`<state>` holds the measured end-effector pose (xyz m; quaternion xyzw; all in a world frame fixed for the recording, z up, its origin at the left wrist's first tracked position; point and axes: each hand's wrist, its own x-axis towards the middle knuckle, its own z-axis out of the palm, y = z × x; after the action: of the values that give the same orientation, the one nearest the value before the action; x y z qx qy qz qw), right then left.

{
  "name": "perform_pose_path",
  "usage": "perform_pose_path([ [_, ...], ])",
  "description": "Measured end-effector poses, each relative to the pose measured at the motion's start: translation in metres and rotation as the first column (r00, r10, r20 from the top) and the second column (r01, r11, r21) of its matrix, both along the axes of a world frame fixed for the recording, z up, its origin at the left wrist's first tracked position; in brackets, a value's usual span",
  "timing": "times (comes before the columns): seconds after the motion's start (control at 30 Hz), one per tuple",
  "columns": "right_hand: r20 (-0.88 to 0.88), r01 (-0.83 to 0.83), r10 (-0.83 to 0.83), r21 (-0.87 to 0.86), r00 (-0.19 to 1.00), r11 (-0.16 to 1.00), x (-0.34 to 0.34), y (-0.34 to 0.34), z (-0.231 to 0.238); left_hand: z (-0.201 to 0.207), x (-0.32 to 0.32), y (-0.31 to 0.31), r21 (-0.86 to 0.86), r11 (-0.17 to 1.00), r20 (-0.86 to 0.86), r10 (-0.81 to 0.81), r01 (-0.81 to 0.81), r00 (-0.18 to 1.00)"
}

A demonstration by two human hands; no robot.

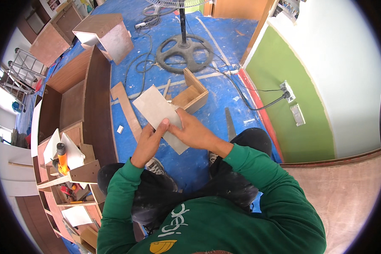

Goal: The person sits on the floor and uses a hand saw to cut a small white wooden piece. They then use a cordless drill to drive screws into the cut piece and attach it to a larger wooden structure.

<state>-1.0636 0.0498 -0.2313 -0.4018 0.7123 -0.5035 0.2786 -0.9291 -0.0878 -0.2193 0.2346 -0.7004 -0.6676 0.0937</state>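
A pale grey-beige rectangular sheet [154, 103] is held between my two hands above the blue floor covering, in front of my knees. My left hand [147, 143] pinches its lower left edge, the thumb on top. My right hand [197, 130] grips its right side, fingers partly hidden beneath it, and the two thumbs meet on its face. Just beyond the sheet lies a small open wooden box [194, 96]. To the left of the sheet is a long flat wood strip [127, 111]. A tapered grey blade [229, 120] rests near my right knee.
A dark wooden cabinet [98, 97] lies along the left, with an orange-handled tool [62, 158] in its compartments. Ahead stand a round fan base [184, 53] and a wooden box unit [110, 36]. A black cable [262, 108] runs to the outlet [288, 92] at right.
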Motion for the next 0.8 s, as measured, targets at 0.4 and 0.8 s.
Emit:
perform_pose_path([
  [0.4,0.125,0.079,-0.071,-0.067,0.990,0.995,-0.001,-0.007,-0.004,-0.016,-0.005,-0.012,0.523,0.842,-0.148,0.240,-0.129,0.959],
  [0.8,0.005,0.080,-0.080,-0.152,0.997,0.985,-0.028,0.002,0.010,0.001,0.009,-0.058,0.715,0.697,-0.443,0.507,-0.050,0.739],
])
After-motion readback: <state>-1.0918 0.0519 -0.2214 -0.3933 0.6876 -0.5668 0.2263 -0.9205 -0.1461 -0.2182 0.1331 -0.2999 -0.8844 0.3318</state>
